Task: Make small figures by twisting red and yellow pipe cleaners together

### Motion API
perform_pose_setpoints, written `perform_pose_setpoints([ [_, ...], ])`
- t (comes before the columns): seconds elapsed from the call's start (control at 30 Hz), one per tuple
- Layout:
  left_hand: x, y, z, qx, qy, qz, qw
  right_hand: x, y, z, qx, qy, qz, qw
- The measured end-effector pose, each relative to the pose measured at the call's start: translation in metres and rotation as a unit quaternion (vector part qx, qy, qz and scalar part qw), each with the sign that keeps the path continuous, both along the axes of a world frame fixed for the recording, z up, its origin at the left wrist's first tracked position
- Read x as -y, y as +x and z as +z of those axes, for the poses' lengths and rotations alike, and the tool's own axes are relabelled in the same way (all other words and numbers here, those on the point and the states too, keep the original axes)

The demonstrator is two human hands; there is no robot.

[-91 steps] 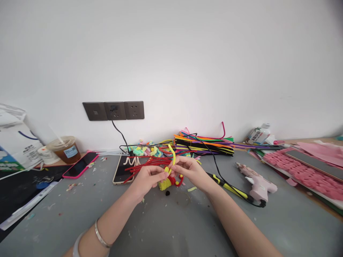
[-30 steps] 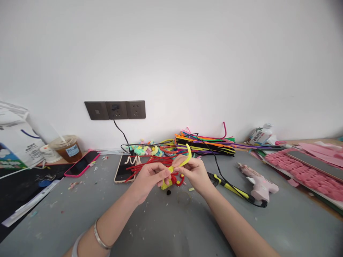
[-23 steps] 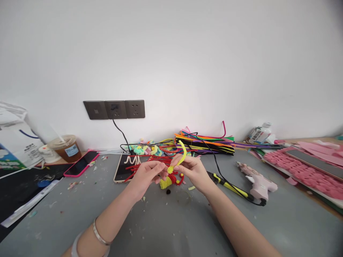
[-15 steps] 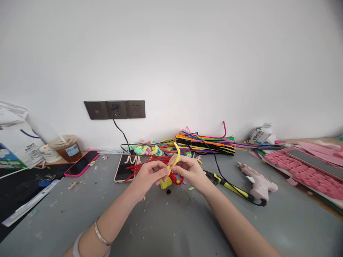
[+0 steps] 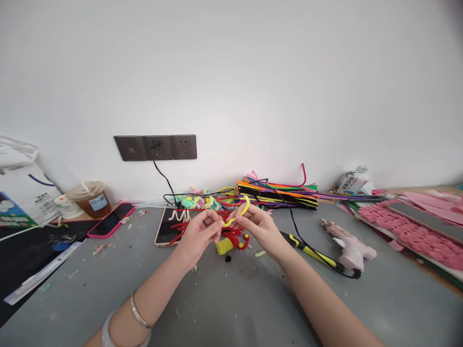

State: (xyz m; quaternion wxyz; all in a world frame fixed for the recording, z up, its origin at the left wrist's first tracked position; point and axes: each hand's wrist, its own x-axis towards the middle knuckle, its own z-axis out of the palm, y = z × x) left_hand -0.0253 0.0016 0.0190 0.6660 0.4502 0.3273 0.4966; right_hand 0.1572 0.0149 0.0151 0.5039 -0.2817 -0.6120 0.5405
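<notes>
Between my two hands runs a yellow pipe cleaner [image 5: 246, 206], its free end curving upward above the right fingers. My left hand [image 5: 202, 234] pinches one end with thumb and forefinger. Thumb and fingers of my right hand [image 5: 258, 229] are closed on it a little further along. Just below the hands, a coiled yellow and red pipe-cleaner piece [image 5: 224, 246] lies on the grey table, with a curled red end at its right. A small black pompom [image 5: 228, 259] sits in front of it. Red pipe cleaners [image 5: 177, 225] lie partly hidden behind my left hand.
Behind the hands lies a bundle of coloured pipe cleaners [image 5: 278, 193]. To the right are yellow-black pliers [image 5: 314, 255] and a pink glue gun [image 5: 352, 250] with a black cord. Two phones, one pink-cased [image 5: 110, 221], and a drink cup [image 5: 94, 202] stand leftward.
My hands have moved slightly apart, and the yellow pipe cleaner now stretches between them. Its upper end has shifted right and lower. More of the coiled piece below shows.
</notes>
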Motion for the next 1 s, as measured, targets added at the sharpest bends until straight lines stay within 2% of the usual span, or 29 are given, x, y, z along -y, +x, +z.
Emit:
perform_pose_setpoints([
  [0.17,-0.001,-0.003,-0.002,-0.15,0.069,-0.023,0.986,0.0,-0.001,-0.001,0.014,-0.021,-0.005,1.0],
  [0.3,-0.002,-0.005,-0.007,-0.214,0.061,-0.048,0.974,0.001,-0.002,0.0,0.022,-0.043,0.011,0.999],
  [0.37,-0.002,-0.005,-0.007,-0.188,0.028,-0.042,0.981,0.0,-0.002,0.0,0.014,-0.046,0.007,0.999],
  [0.5,-0.005,-0.007,-0.007,-0.059,-0.055,0.008,0.997,-0.002,0.0,-0.003,-0.028,-0.048,0.001,0.998],
  [0.63,-0.011,-0.008,-0.008,0.048,-0.12,0.044,0.991,-0.004,0.001,-0.002,-0.061,-0.077,0.006,0.995],
  [0.8,-0.013,-0.007,-0.008,0.067,-0.12,0.055,0.989,-0.005,0.002,0.0,-0.155,-0.119,-0.026,0.98],
  [0.87,-0.012,-0.006,-0.007,0.074,-0.115,0.072,0.988,-0.004,0.002,-0.001,-0.151,-0.109,-0.026,0.982],
  [1.0,-0.011,-0.006,-0.004,0.066,-0.085,0.09,0.99,-0.003,-0.001,-0.002,-0.1,-0.127,0.019,0.987],
])
